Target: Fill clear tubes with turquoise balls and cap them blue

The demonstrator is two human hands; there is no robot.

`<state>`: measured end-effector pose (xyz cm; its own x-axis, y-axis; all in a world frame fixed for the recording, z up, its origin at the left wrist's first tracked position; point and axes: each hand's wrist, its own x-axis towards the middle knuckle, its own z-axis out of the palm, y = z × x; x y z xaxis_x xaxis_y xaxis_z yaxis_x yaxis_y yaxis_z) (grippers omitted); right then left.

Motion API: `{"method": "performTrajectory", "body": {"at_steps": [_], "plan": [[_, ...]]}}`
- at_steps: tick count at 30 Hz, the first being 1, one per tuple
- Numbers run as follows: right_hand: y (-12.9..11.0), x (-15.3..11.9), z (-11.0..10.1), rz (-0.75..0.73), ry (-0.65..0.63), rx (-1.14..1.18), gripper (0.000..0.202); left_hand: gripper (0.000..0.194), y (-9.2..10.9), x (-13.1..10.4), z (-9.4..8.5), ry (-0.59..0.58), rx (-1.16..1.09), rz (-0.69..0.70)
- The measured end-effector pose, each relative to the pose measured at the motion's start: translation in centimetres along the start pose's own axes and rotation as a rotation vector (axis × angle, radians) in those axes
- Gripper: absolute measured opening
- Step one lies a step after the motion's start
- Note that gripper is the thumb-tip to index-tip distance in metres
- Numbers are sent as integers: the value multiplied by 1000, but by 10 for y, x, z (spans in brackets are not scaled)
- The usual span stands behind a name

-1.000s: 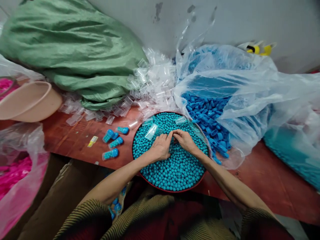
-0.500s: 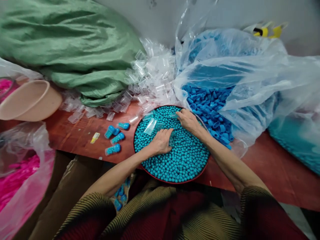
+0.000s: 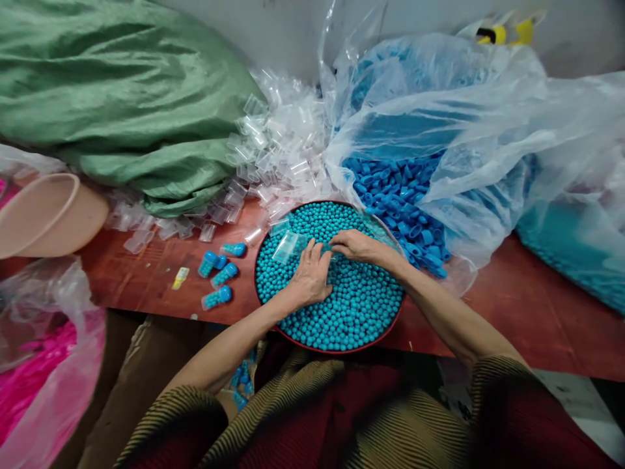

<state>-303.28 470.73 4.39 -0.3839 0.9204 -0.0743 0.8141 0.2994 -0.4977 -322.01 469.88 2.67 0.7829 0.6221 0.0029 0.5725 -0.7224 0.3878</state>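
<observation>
A round red tray (image 3: 342,350) full of small turquoise balls (image 3: 346,312) stands at the table's front edge. My left hand (image 3: 312,275) is over the middle of the balls, its fingers curved round something I cannot make out. Just right of it, my right hand (image 3: 355,246) is pinched, with its fingertips close to the left fingers; what they hold is too small to tell. Clear plastic containers (image 3: 289,247) lie on the balls left of my hands. Left of the tray, several blue-capped containers (image 3: 224,274) with turquoise balls inside rest on the red table (image 3: 141,277).
Behind the tray are a heap of clear containers (image 3: 288,140) and an open bag of blue caps (image 3: 400,195). A green sack (image 3: 122,98), a beige bowl (image 3: 73,218) and a bag of pink pieces (image 3: 43,365) are at left. Another bag of turquoise balls (image 3: 576,247) lies right.
My right hand has moved down and left from the tray's back edge to beside my left hand. The camera view has shifted slightly.
</observation>
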Motion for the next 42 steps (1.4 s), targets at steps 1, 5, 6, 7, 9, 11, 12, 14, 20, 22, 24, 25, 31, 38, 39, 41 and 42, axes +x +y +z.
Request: {"method": "performTrajectory", "body": {"at_steps": [1,5,6,7,9,11,12,14,20,22,24,25,31,38,39,41,42], "plan": [[3,1,3,4,16,44,17,73,0,1,-1,-14,-15,-3],[6,3,17,54,128,181,23,77,-2,10,-7,-99,-86,-10],[6,5,20,67,167,206,25,78,-3,12,-9,-106,-89,-12],[6,5,22,83,204,222,26,79,-3,15,-10,-107,-86,-16],[5,3,26,129,288,238,26,85,-3,19,-13,-108,-71,-29],[1,-7,29,184,430,213,28,95,-3,22,-15,-136,-54,-61],[-4,-16,30,183,507,172,30,99,-3,23,-16,-161,-46,-78],[-20,-40,36,52,596,36,32,103,-3,24,-18,-214,-30,-96],[-74,-79,66,-684,134,-259,21,93,0,27,-21,-219,53,-127],[-74,-71,73,-689,78,-325,17,93,3,27,-21,-199,61,-178],[-64,-60,77,-709,67,-374,14,94,4,28,-21,-161,31,-238],[-57,-55,77,-730,73,-389,14,93,4,28,-21,-136,2,-270],[-27,-32,73,-723,79,-413,18,86,-4,31,-28,40,-279,-401],[-7,-24,52,-520,213,-186,23,85,1,5,-39,141,-331,-375],[-3,-25,48,-462,297,-107,24,85,5,0,-38,110,-302,-375],[6,-22,41,-304,453,63,27,84,12,-9,-35,27,-218,-380],[12,-18,39,-218,510,136,29,83,16,-11,-33,-12,-171,-388]]}}
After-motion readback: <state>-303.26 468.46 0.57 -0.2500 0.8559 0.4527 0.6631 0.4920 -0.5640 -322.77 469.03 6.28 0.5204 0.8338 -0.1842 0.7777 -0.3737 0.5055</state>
